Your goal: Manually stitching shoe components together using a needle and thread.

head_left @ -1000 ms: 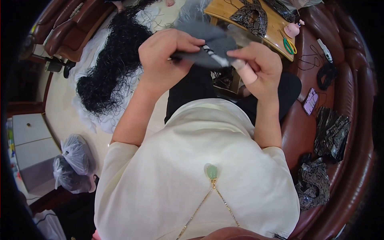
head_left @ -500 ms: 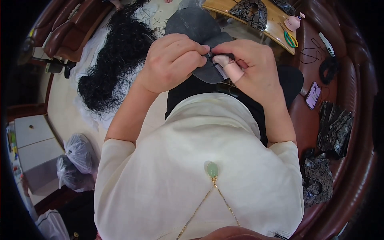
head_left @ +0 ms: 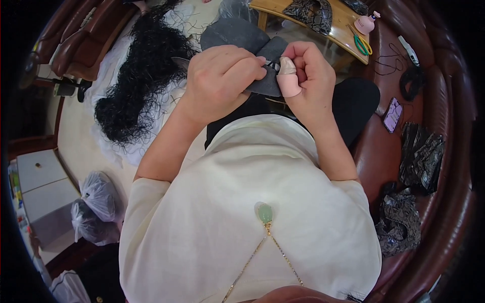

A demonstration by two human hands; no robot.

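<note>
In front of me my two hands meet at a dark grey flat piece (head_left: 236, 36) with rounded lobes, its kind unclear. My left hand (head_left: 218, 81), fingers curled, pinches at the middle of the piece, and its grip hides what lies between thumb and finger. Close beside it my right hand (head_left: 312, 76) is closed in a pinch on the piece near a small dark strip. A pink and whitish thumb cover (head_left: 289, 83) sits on the right thumb. Part of the grey piece hangs below the fingers, above my dark trousers.
On the floor at left a tangle of black strips (head_left: 151, 70) lies over white cloth. A wooden table (head_left: 348, 38) at upper right bears patterned dark pieces, green-yellow scissors (head_left: 362, 44) and a pink bottle (head_left: 365, 22). A phone (head_left: 393, 115) and shiny black pieces (head_left: 422, 156) lie on the sofa.
My right hand has turned more upright and moved slightly left, its fingers curling higher. The grey piece has shifted and tilted, with an edge now showing left of my left hand.
</note>
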